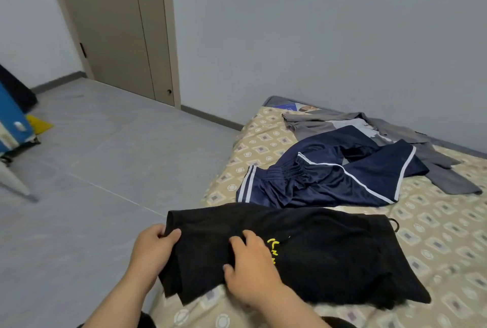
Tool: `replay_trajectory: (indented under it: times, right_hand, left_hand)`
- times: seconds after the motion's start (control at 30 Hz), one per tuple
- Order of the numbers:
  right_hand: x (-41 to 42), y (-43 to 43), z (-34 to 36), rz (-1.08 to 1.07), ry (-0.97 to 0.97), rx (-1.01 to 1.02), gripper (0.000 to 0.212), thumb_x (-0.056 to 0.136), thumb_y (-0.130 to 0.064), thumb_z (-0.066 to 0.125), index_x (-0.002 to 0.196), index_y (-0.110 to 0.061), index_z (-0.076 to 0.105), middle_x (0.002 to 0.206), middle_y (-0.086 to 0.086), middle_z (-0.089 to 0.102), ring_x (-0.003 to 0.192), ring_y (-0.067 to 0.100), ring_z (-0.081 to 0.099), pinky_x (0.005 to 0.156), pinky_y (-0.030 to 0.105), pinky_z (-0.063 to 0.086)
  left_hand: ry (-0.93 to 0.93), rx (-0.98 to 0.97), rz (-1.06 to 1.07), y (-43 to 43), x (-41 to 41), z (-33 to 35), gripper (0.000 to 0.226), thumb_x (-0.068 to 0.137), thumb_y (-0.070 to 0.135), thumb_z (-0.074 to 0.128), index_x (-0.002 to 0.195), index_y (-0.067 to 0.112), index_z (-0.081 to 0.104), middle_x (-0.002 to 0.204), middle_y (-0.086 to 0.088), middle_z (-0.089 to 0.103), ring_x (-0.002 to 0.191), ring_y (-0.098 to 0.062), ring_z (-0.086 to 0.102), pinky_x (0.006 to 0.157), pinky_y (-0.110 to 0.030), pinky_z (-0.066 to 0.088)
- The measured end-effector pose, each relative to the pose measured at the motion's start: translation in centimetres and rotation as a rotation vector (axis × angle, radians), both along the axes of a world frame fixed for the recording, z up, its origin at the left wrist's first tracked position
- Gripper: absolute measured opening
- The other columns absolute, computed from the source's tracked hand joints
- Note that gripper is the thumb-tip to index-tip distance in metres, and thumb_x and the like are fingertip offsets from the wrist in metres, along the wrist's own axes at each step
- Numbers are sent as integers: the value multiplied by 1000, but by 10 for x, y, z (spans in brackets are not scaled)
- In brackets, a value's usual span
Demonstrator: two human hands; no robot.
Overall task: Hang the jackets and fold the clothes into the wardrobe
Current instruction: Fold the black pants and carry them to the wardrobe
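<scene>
Head-worn wide view, looking forward and down, close over bed (434,222)

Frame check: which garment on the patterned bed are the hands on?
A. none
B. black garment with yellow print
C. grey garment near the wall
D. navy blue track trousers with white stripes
B: the left hand pinches the edge of the black garment with yellow print, and the right hand grips its fabric nearer the print.
</scene>
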State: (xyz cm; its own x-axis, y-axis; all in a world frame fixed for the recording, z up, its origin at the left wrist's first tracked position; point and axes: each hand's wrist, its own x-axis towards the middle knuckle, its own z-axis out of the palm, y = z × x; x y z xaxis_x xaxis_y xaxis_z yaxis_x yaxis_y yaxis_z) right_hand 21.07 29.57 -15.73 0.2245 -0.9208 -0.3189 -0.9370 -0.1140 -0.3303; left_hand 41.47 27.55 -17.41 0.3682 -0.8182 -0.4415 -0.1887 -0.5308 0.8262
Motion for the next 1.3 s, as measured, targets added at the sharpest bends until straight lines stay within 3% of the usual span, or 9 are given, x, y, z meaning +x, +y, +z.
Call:
replay_trajectory:
  times: [0.13, 0.27, 0.37, 0.6, 0.77, 0.93, 1.03, 1.13, 1.3]
  right_hand:
    - [18, 13, -8, 165, 50, -74, 75, 94, -41, 55, 155, -27, 14, 163, 9, 5, 149, 29, 8, 123, 41, 8]
    - [-10, -5, -13, -44, -14, -162, 52, 99, -40, 51, 148, -31, 36, 157, 2, 22, 138, 25, 33, 113, 35, 31]
    - [-16, -17, -18, -104, -150, -166, 26, 101, -36, 50, 121, -29, 65, 128, -10, 50, 113, 16, 56, 94, 30, 45]
    - [-22, -68, 10, -414, -574, -216, 35, 99, -21, 51, 68, -5, 50, 64, -3, 51, 64, 13, 45, 63, 32, 33]
    - [-30, -124, 14, -687, -765, -293, 34, 97, -23, 49, 69, -6, 45, 69, 5, 43, 67, 14, 38, 64, 33, 29]
    - [-22, -122, 8, -723, -701, -344, 33, 98, -24, 50, 126, -11, 61, 120, 3, 62, 114, 20, 58, 103, 37, 45]
    - [-12, -75, -3, -416, -532, -560, 36, 89, -31, 60, 116, -8, 62, 119, 5, 53, 118, 25, 51, 105, 34, 40]
    - [-6, -33, -27, -116, -158, -321, 56, 82, -49, 65, 129, -21, 55, 143, 5, 35, 133, 24, 34, 113, 36, 31]
    - [-16, -56, -18, -287, -221, -289, 38, 95, -17, 60, 133, -17, 54, 132, 3, 51, 124, 21, 51, 101, 24, 36]
  left_hand:
    - [517, -66, 109, 0, -6, 18, 20, 102, 17, 50, 102, 3, 64, 96, -20, 73, 93, -36, 69, 74, -41, 54]
    - [684, -68, 187, -3, -3, 26, 25, 102, 21, 49, 110, 0, 61, 92, -20, 72, 83, -32, 71, 67, -39, 56]
    - [795, -69, 207, -7, 4, 22, 25, 103, 17, 45, 109, -4, 57, 65, -15, 68, 52, -19, 66, 44, -28, 53]
    - [845, -106, 224, -35, 12, -1, 23, 103, 25, 44, 96, 13, 63, 85, -4, 70, 75, -15, 67, 69, -29, 56]
    - [347, 166, 161, -43, 8, -13, 24, 86, 24, 63, 98, 4, 66, 90, -16, 68, 74, -29, 63, 61, -29, 45]
    - [588, 265, 144, -36, 3, -13, 14, 85, 18, 61, 87, 6, 68, 66, -13, 70, 64, -27, 63, 58, -29, 48]
    - [711, 252, 228, -37, 10, -16, 8, 89, 16, 60, 91, 9, 62, 71, -12, 66, 74, -31, 63, 68, -38, 55]
    - [860, 235, 264, -35, 15, -11, 7, 89, 8, 57, 92, 4, 61, 78, -14, 63, 71, -29, 64, 70, -39, 57]
    - [997, 179, 396, -28, 16, -2, 26, 89, -13, 36, 71, -1, 52, 50, -9, 54, 37, -15, 57, 39, -20, 50]
